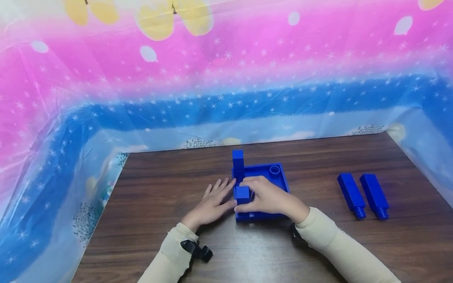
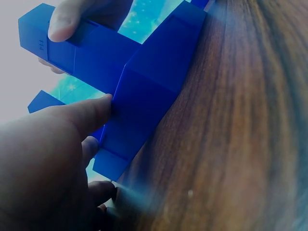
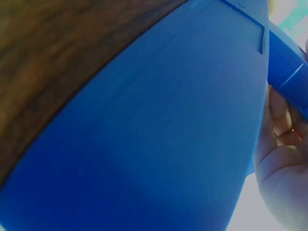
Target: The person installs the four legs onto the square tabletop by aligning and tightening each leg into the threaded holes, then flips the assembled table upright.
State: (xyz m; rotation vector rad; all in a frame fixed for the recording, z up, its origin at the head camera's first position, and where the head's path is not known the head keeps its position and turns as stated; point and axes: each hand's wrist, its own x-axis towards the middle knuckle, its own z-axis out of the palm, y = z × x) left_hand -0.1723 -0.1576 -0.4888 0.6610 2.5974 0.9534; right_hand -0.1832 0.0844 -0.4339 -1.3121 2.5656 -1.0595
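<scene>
On the surface (image 1: 159, 173), midway between its left and right edges, lies the blue tray (image 1: 260, 170). The left hand (image 1: 212, 202), fingers spread, touches the tray's left wall, probably to keep it from turning. The right hand (image 1: 272, 196) pinches an upright block (image 1: 242, 194) between thumb and fingers, likely to control its angle; its lower end is hidden. Another block (image 1: 238, 163) stands behind. Two loose blocks (image 1: 351, 195) lie toward the surface's right edge, seemingly within reach.
</scene>
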